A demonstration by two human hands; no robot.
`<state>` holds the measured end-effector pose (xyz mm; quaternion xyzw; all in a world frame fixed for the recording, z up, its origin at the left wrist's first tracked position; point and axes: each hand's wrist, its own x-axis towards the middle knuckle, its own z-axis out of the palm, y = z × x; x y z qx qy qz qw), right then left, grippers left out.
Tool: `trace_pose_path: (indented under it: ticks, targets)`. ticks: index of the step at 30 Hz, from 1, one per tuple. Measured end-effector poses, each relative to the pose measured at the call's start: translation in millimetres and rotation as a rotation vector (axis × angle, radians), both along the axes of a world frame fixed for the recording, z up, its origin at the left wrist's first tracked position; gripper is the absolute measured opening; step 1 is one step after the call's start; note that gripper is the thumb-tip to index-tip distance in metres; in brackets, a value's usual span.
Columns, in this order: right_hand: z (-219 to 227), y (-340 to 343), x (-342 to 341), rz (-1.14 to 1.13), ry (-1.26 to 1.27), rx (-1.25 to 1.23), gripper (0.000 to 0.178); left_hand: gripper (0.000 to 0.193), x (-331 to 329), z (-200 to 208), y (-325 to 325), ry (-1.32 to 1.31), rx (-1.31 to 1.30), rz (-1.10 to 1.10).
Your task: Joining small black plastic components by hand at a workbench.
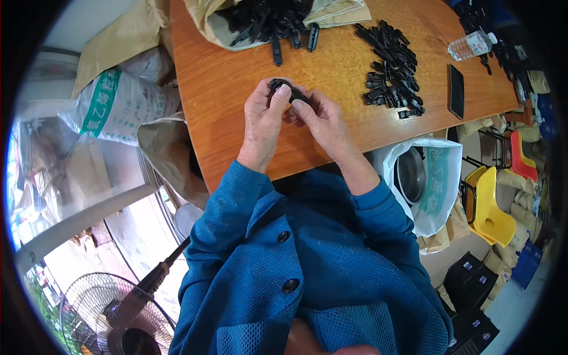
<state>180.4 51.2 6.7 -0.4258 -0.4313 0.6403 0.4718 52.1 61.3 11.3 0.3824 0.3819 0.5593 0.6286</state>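
Observation:
Over the near part of the wooden table (225,118), my left hand (263,118) and my right hand (328,124) are close together. Between them they grip one slim black plastic part (299,96), its exact kind not clear. Both thumbs press on it from above, and fingers hide its underside. Beyond my hands, a heap of similar black parts (266,21) spills from the mouth of an open paper-lined sack (204,23). To the right lies a second pile of black parts (393,71), loosely stacked on the tabletop.
A black phone (456,92) and a clear water bottle (472,46) are at the table's right. An open white sack (447,183) with a round metal pan stands below the near edge. Printed sacks (130,100) sit left, a fan (118,313) lower left, a yellow chair (494,207) right.

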Motion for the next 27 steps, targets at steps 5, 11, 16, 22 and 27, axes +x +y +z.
trace_pose_path:
  ticks: [5,11,16,22,27]
  targets:
    - [-8.1,32.5,17.7,-0.062,-0.072,0.029,0.028,0.014,19.3,-3.4,41.9,-0.012,-0.027,-0.003]
    - [3.6,113.9,105.3,0.036,-1.171,0.430,0.037,0.033,-10.3,-9.5,106.7,0.561,-0.156,0.039]
    - [-17.3,176.3,145.8,-0.119,-1.796,0.785,0.018,0.033,-20.4,-32.9,146.3,1.333,0.286,0.052]
    - [-30.5,171.4,149.5,-0.102,-2.014,0.872,0.014,0.035,-9.2,-29.8,131.6,1.632,0.347,-0.030]
    - [-6.7,120.5,113.5,-0.232,-1.302,0.917,0.010,0.037,-21.0,-12.7,85.3,1.183,0.027,-0.075]
